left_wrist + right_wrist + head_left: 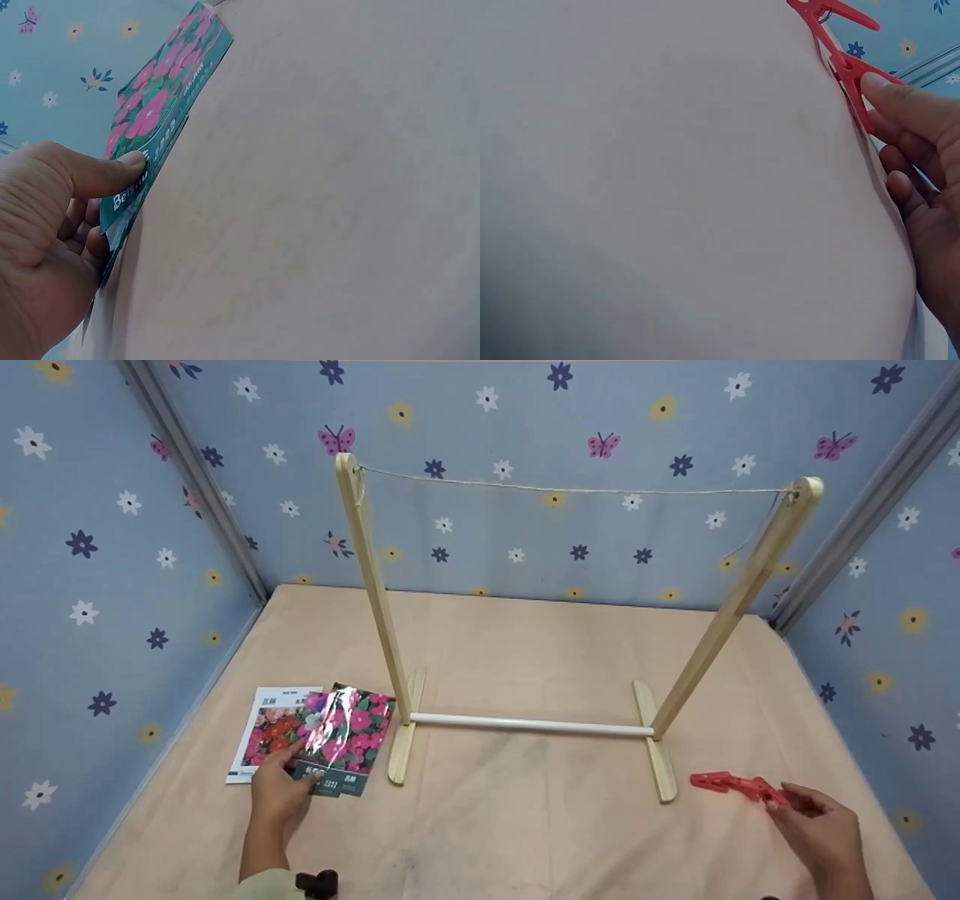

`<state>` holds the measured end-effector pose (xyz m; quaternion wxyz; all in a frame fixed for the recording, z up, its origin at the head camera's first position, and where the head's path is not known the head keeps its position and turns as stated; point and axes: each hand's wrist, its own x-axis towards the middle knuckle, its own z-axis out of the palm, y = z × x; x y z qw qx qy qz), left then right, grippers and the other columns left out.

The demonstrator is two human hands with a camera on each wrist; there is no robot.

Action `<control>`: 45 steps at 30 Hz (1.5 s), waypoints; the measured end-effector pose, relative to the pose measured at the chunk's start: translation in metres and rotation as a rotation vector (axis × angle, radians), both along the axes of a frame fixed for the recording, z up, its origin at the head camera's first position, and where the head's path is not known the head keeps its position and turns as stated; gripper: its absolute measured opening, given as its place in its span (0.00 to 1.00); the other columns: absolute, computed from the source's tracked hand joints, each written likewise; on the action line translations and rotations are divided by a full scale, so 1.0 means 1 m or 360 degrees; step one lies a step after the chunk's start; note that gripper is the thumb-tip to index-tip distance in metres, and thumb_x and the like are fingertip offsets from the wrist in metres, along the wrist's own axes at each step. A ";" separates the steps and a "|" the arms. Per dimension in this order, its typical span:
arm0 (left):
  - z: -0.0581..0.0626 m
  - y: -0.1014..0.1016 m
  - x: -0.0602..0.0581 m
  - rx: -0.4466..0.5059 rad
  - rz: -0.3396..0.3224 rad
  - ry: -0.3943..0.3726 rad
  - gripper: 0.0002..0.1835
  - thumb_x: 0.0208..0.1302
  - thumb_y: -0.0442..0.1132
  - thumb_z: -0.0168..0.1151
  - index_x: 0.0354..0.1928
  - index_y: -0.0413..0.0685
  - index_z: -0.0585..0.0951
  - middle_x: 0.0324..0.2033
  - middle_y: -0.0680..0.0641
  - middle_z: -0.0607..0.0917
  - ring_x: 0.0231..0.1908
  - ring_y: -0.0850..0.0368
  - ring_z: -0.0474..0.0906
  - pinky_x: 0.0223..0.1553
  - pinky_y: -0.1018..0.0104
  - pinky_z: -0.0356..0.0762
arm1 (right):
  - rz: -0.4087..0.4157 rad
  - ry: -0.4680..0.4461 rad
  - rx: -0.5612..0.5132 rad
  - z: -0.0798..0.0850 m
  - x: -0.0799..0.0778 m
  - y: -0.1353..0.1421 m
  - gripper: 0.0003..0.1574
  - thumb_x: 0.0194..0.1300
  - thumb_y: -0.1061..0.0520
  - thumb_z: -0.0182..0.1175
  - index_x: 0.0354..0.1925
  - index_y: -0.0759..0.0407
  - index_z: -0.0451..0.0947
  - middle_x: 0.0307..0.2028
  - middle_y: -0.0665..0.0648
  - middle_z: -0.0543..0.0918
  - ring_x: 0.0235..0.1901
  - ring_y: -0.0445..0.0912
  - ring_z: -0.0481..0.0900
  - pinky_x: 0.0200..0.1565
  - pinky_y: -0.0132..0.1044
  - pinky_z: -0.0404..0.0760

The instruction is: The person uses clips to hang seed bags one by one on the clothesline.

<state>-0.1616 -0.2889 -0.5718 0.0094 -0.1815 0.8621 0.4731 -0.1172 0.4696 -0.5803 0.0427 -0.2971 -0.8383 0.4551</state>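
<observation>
At the left of the head view, my left hand [279, 781] pinches a seed packet [358, 735] with pink flowers and a green lower band. The left wrist view shows the thumb on top of the packet [154, 112] and curled fingers below. Other flower packets lie beneath or beside it, including one with a white border [255, 739]. At the right, my right hand [823, 829] pinches a red clothespin [771, 793] between thumb and fingers. Another red clothespin [710, 781] extends beyond it, end to end; whether the two are joined I cannot tell.
Between the hands stands a wooden frame with a left post [379, 607], a right post [739, 604] and a white bottom bar [532, 724]. A thin string [570, 490] spans the post tops. Peach cloth [517, 825] covers the table; patterned panels [517, 427] enclose it.
</observation>
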 end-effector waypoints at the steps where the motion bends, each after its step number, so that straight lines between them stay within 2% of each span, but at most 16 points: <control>1: 0.000 0.000 0.001 0.0000 0.0011 -0.0001 0.37 0.61 0.28 0.65 0.72 0.44 0.64 0.61 0.35 0.67 0.59 0.40 0.64 0.63 0.49 0.68 | 0.0011 -0.0017 -0.0025 0.001 0.001 0.000 0.48 0.51 0.37 0.72 0.62 0.63 0.74 0.39 0.49 0.81 0.38 0.43 0.73 0.31 0.27 0.79; 6: -0.001 0.001 0.004 0.0005 0.0054 0.0010 0.36 0.62 0.30 0.65 0.72 0.43 0.64 0.58 0.38 0.68 0.55 0.45 0.65 0.56 0.55 0.75 | 0.0049 -0.0057 -0.0119 0.007 0.003 -0.001 0.48 0.50 0.38 0.73 0.63 0.62 0.74 0.36 0.46 0.81 0.38 0.42 0.74 0.33 0.25 0.77; 12: -0.001 0.001 0.006 0.0038 0.0075 0.0023 0.35 0.62 0.30 0.65 0.71 0.42 0.64 0.60 0.37 0.67 0.57 0.43 0.64 0.59 0.52 0.73 | 0.0027 -0.0033 -0.0127 0.007 0.002 -0.004 0.43 0.50 0.39 0.74 0.58 0.62 0.78 0.36 0.48 0.82 0.39 0.46 0.72 0.33 0.25 0.77; 18: 0.000 0.001 0.006 0.0037 0.0083 0.0029 0.36 0.62 0.30 0.65 0.71 0.44 0.65 0.59 0.38 0.68 0.57 0.43 0.63 0.60 0.52 0.72 | -0.0030 -0.0015 -0.0093 0.004 0.001 -0.005 0.40 0.53 0.37 0.71 0.56 0.60 0.81 0.36 0.47 0.83 0.39 0.46 0.73 0.32 0.27 0.79; 23: -0.001 0.000 0.005 0.0035 0.0082 0.0032 0.35 0.62 0.30 0.66 0.71 0.44 0.66 0.59 0.38 0.68 0.57 0.43 0.62 0.60 0.52 0.71 | -0.0081 -0.0005 0.0026 0.001 0.000 -0.005 0.40 0.58 0.33 0.64 0.57 0.60 0.80 0.45 0.55 0.82 0.41 0.44 0.74 0.30 0.26 0.81; 28: -0.002 0.000 0.005 0.0045 0.0078 0.0029 0.35 0.61 0.30 0.66 0.71 0.44 0.66 0.59 0.38 0.68 0.57 0.43 0.63 0.60 0.51 0.71 | -0.0148 0.0036 0.0159 -0.003 -0.001 -0.007 0.34 0.68 0.38 0.57 0.59 0.61 0.78 0.53 0.63 0.78 0.44 0.47 0.74 0.27 0.23 0.78; 31: -0.002 -0.001 0.005 0.0033 0.0072 0.0017 0.35 0.61 0.30 0.66 0.70 0.44 0.67 0.58 0.39 0.68 0.57 0.44 0.63 0.59 0.53 0.72 | -0.0173 0.0011 0.0170 -0.003 -0.001 -0.008 0.40 0.64 0.35 0.59 0.61 0.62 0.76 0.55 0.64 0.77 0.46 0.49 0.73 0.27 0.21 0.76; 35: -0.002 -0.001 0.005 0.0035 0.0065 0.0017 0.31 0.62 0.30 0.66 0.68 0.44 0.70 0.56 0.40 0.70 0.56 0.45 0.64 0.57 0.55 0.72 | -0.0129 -0.0092 0.0173 -0.001 -0.001 -0.009 0.56 0.51 0.26 0.65 0.64 0.63 0.71 0.60 0.65 0.74 0.51 0.52 0.72 0.27 0.21 0.75; 38: -0.001 -0.002 0.005 0.0039 0.0077 0.0013 0.29 0.62 0.31 0.67 0.65 0.44 0.72 0.55 0.40 0.72 0.55 0.45 0.64 0.56 0.56 0.72 | -0.0048 -0.0126 0.0196 0.002 -0.001 -0.007 0.57 0.52 0.29 0.68 0.66 0.65 0.68 0.61 0.68 0.71 0.54 0.56 0.71 0.30 0.23 0.76; 42: -0.002 -0.003 0.006 0.0055 0.0126 0.0012 0.29 0.60 0.33 0.69 0.64 0.43 0.73 0.55 0.40 0.73 0.55 0.46 0.66 0.56 0.57 0.73 | 0.0014 -0.0108 0.0243 0.005 0.001 -0.004 0.46 0.59 0.41 0.68 0.65 0.68 0.69 0.57 0.69 0.73 0.52 0.57 0.73 0.29 0.24 0.75; 45: -0.004 -0.005 0.005 0.0084 0.0169 0.0045 0.29 0.59 0.33 0.70 0.63 0.43 0.74 0.56 0.41 0.73 0.55 0.46 0.66 0.56 0.56 0.73 | 0.0034 -0.0097 0.0308 0.006 0.003 -0.002 0.40 0.62 0.46 0.67 0.63 0.69 0.70 0.53 0.69 0.75 0.49 0.57 0.74 0.27 0.23 0.74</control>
